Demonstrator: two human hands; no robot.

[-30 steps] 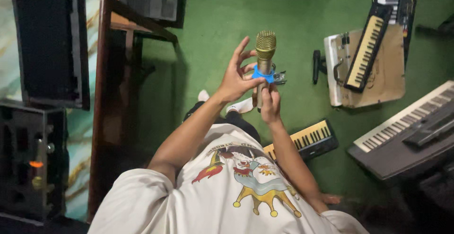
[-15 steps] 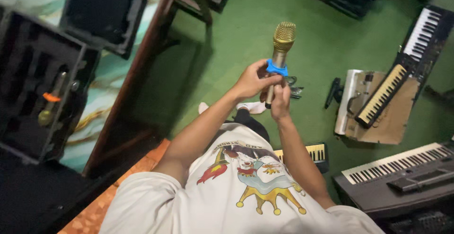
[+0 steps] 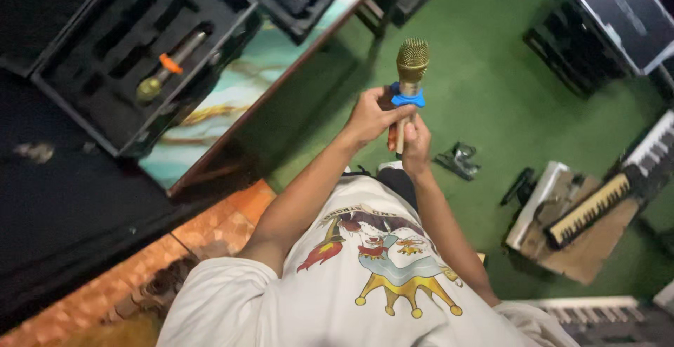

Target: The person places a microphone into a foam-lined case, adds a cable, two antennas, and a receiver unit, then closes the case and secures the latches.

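Note:
A gold microphone (image 3: 411, 61) with a blue ring (image 3: 407, 98) around its neck stands upright in front of my chest. My left hand (image 3: 370, 117) wraps the handle just below the blue ring. My right hand (image 3: 417, 143) grips the lower end of the handle, close under the left. Both arms reach out over my white printed shirt (image 3: 372, 277).
An open black foam case (image 3: 105, 94) on the table at upper left holds a second gold microphone (image 3: 168, 66) with an orange ring. Keyboards (image 3: 593, 210) lie on the green carpet at right, black cases (image 3: 604, 24) at upper right, small clips (image 3: 458, 159) near my hands.
The view has swung left and down, bringing the foam case closer to centre. My hands still hold the microphone upright, the left one now closed nearer the blue ring.

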